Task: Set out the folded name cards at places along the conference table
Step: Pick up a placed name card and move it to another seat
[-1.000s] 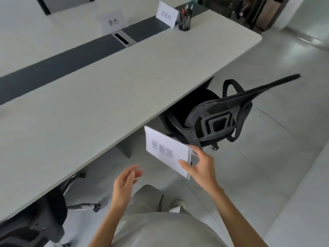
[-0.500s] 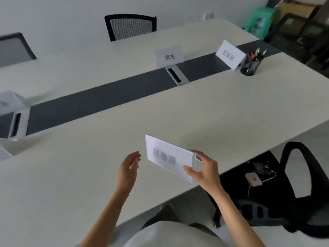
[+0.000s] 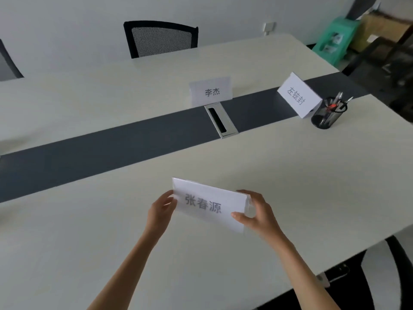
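A folded name card (image 3: pixel 210 204) is held above the near half of the counter (image 3: pixel 89 231), pinched at its 9 o'clock end by the left hand (image 3: pixel 162 209) and at its 3 o'clock end by the right hand (image 3: pixel 254 212). Two placed cards (image 3: pixel 211 91) stand toward 12 and 1 o'clock by the dark centre strip (image 3: pixel 111 148). If the card is released before its lower edges are spread, it may well collapse flat or tip over. Half a second earlier, only the right hand was clamped on it, and the left hand was held open alongside.
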Available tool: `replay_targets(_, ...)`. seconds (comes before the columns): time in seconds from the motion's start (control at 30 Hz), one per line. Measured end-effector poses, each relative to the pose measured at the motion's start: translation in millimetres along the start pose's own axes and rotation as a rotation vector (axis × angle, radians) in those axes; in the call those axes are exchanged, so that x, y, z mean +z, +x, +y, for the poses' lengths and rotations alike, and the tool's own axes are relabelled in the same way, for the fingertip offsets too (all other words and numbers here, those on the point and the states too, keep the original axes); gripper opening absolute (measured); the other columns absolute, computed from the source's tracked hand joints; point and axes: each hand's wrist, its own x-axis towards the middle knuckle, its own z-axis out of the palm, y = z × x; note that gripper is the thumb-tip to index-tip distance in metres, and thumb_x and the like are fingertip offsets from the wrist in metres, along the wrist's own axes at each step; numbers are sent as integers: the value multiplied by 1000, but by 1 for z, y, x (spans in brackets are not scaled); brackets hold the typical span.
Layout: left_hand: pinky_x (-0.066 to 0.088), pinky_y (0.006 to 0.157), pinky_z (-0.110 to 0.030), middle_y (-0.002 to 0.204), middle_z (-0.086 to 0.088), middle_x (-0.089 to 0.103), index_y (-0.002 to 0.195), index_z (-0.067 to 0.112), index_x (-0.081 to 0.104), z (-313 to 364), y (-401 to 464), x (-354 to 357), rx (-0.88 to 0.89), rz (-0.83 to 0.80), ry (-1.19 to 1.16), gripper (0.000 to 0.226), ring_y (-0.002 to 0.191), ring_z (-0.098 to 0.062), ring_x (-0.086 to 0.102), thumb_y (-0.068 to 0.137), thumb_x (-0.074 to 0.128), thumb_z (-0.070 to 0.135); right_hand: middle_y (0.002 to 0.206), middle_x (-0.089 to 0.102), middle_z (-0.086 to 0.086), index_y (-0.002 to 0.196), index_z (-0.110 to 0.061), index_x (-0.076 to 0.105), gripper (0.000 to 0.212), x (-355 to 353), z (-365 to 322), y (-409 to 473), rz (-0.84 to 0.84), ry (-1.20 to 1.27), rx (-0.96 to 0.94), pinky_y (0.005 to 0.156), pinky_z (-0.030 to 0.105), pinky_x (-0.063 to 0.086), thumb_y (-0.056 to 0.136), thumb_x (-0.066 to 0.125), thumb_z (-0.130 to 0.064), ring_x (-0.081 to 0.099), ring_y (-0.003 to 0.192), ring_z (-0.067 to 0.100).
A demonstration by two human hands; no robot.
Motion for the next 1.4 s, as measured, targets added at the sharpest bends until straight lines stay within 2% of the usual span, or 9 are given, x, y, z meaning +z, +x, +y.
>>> replay_targets(0.03,50,91,-44,103,-8,67,116,21,58,8,9,8,8,9,1,28,97,-25,63,89,52,19,106,51,-20,100,-40,49,46,-10,5,15,-15,-38,-1,81,-2,31,63,76,-33,49,103,1)
replay_targets(0.13,50,91,-41,106,-8,67,116,18,58,34,39,37,52,42,-25,28,97,-22,63,89,52,16,108,58,-9,97,-38,49,45,-44,26,62,-3,-32,27,87,16,39,67,78,-21,53,107,15)
replay_targets(0.33,43,88,-28,112,-5,66,125,16,53,64,88,89,38,25,-50,38,103,-18,60,88,50,11,109,60,1,112,-19,51,45,-86,62,145,26,-34,106,84,24,43,73,72,-8,55,105,21)
replay_targets(0.57,45,88,-29,112,-5,66,125,15,53,61,115,112,-12,-3,-14,38,100,-17,61,87,49,8,112,58,4,124,-16,45,53,-97,87,191,14,-40,127,68,-2,40,77,68,-7,54,100,19)
replay_targets(0.73,49,89,-33,104,-8,67,116,11,56,49,119,116,-55,24,27,31,97,-22,63,87,50,6,119,53,-8,125,-17,45,54,-98,95,198,3,-74,97,95,24,41,77,69,-8,53,109,17)
replay_targets(0.93,43,70,-16,92,-3,64,105,7,61,50,126,122,-16,83,64,20,84,-18,61,85,58,10,117,55,-1,129,-12,41,65,-90,105,190,135,0,144,88,13,43,74,73,-9,58,102,14)
replay_targets(1.07,44,61,-2,77,0,64,83,10,61,48,134,123,-6,140,72,8,73,-6,59,77,67,10,99,65,5,107,-7,57,36,-83,116,179,236,30,158,74,3,47,74,71,-5,61,77,-16)
replay_targets(1.2,44,58,-8,67,6,61,74,7,61,48,140,127,-44,197,67,13,66,-5,58,73,72,12,83,68,6,85,-10,63,13,-83,126,186,233,-7,144,70,5,47,75,70,-6,60,69,-16)
replay_targets(1.4,42,52,-6,66,1,64,76,5,66,60,158,134,-74,210,85,10,62,-7,58,72,72,12,81,67,2,84,-4,65,9,-90,122,219,252,-35,107,64,1,41,77,68,-8,58,67,-18)
